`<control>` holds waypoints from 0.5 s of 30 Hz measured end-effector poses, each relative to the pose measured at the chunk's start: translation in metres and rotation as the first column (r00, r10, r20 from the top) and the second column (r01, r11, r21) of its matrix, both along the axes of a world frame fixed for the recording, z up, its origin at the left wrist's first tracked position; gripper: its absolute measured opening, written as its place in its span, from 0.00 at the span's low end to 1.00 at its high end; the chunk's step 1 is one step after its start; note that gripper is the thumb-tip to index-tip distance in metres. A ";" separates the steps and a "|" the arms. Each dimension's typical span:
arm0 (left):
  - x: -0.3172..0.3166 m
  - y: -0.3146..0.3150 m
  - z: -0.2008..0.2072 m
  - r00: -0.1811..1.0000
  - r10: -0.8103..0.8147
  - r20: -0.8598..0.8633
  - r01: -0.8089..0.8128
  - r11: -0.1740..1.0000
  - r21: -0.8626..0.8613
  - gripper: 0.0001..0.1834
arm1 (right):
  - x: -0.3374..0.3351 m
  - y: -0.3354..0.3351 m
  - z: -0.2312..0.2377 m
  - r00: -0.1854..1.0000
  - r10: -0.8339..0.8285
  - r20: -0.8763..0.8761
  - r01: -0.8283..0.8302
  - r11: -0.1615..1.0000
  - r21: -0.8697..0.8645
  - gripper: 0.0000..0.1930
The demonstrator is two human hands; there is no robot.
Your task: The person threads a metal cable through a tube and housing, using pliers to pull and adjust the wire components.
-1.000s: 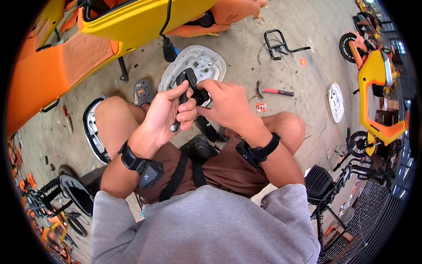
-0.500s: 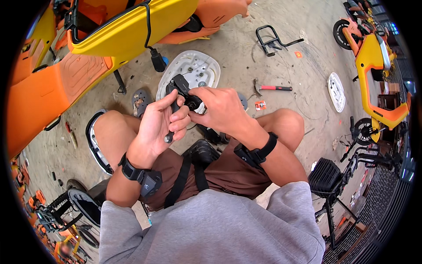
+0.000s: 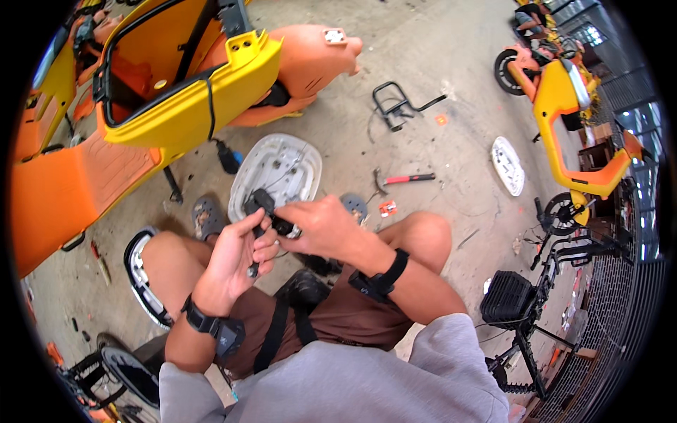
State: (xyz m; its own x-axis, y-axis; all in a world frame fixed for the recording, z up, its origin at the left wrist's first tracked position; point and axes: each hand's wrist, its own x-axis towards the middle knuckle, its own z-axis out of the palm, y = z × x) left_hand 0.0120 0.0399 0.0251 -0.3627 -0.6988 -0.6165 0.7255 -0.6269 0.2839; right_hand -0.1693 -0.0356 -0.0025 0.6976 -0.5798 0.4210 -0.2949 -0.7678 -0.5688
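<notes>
In front of my lap, both hands are on a black brake lever (image 3: 260, 201) with a ball-shaped end. My left hand (image 3: 229, 262) is closed around the lever's arm, palm turned up, with the ball end showing below the fingers. My right hand (image 3: 326, 227) pinches the black housing end from the right side; the fingertips hide part of it. Just beyond the hands, a white plastic shell (image 3: 315, 161) lies on the floor, open side up, with small loose parts inside it.
A hammer (image 3: 410, 179) with a red and black handle and a black bent-tube bracket (image 3: 395, 106) lie on the floor ahead. A yellow and orange scooter body (image 3: 204, 106) stands at the left. Farther right lies another white cover (image 3: 507, 168), near a second scooter (image 3: 557, 106).
The view has tilted up and turned right, so the scene sits lower and farther left. Both hands keep hold of the brake lever, in nearly the same grip.
</notes>
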 end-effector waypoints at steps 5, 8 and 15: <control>-0.010 -0.001 0.012 0.981 0.050 0.189 -0.077 0.988 0.138 0.13 | 0.001 0.002 -0.006 1.000 0.009 0.007 -0.010 0.999 0.044 0.17; -0.010 0.001 0.015 0.969 0.021 0.248 -0.033 0.998 0.044 0.13 | -0.001 0.001 -0.001 1.000 0.002 0.013 -0.003 0.994 0.106 0.19; -0.004 0.002 0.012 0.976 0.042 0.215 -0.033 0.998 -0.049 0.21 | 0.005 0.003 -0.002 0.988 -0.056 0.143 0.029 0.983 0.181 0.20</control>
State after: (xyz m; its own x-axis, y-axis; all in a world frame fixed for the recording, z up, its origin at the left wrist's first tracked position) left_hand 0.0079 0.0416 0.0372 -0.1973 -0.7381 -0.6452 0.6668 -0.5835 0.4637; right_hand -0.1642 -0.0321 -0.0043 0.6091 -0.6823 0.4044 -0.2281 -0.6390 -0.7346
